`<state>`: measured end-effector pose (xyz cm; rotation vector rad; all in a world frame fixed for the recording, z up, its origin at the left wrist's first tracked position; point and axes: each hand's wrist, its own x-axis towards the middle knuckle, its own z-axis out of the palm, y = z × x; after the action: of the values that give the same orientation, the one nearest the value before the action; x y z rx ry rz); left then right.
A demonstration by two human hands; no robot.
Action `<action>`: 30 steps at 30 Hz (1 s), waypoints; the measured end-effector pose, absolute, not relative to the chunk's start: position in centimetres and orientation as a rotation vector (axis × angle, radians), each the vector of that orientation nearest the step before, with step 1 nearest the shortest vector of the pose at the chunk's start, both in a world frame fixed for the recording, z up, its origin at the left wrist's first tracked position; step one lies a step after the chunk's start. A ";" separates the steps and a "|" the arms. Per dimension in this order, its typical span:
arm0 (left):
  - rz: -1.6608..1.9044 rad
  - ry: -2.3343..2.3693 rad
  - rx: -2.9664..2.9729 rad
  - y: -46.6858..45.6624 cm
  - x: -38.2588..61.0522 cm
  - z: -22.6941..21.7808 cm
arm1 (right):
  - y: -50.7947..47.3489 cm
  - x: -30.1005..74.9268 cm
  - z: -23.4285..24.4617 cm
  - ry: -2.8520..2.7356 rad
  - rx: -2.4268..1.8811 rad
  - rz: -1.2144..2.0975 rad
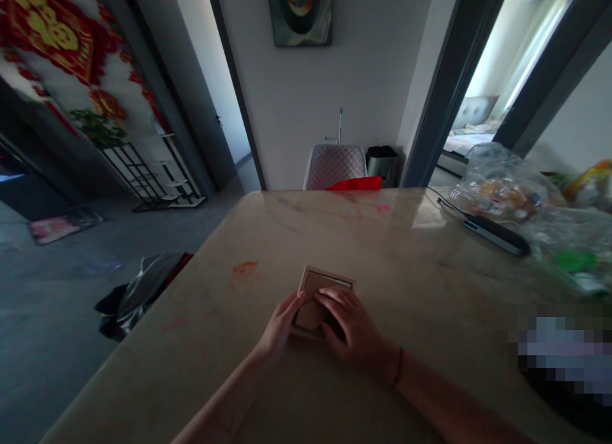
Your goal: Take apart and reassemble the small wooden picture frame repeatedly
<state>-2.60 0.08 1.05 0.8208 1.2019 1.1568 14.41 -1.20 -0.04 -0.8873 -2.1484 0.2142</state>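
A small wooden frame (pixel 306 275), like a picture frame, is held low over the marble-patterned table (pixel 392 272) in front of me. Inside its rim is a plain brown board (pixel 313 313), with a dark gap along the upper edge. My left hand (pixel 278 326) grips the frame's left side, thumb on top. My right hand (pixel 351 326) lies over the frame's right half, fingers bent onto the board and thumb tucked towards them. It hides the right part of the frame and the board's right edge.
Clear plastic bags (pixel 509 182) with packed items lie at the table's right, beside a dark elongated device (pixel 497 233) with a cord. A blurred-out object (pixel 564 355) is at near right. A quilted chair (pixel 335 163) stands past the far edge. Dark bundled items (pixel 143 291) are on the floor.
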 end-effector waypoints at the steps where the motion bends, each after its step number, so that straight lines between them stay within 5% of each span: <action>1: 1.156 1.196 0.824 0.0 -2.6 1.0 | -1.4 14.4 -0.1 -2.132 -0.891 0.221; 30: 1.182 1.087 1.102 0.6 -2.7 -0.9 | -2.0 14.4 -0.8 -2.118 -0.944 0.122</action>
<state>-2.66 0.59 -0.87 1.1021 1.0868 1.1823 14.35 -1.97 -0.84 -0.9438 -2.1178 0.1225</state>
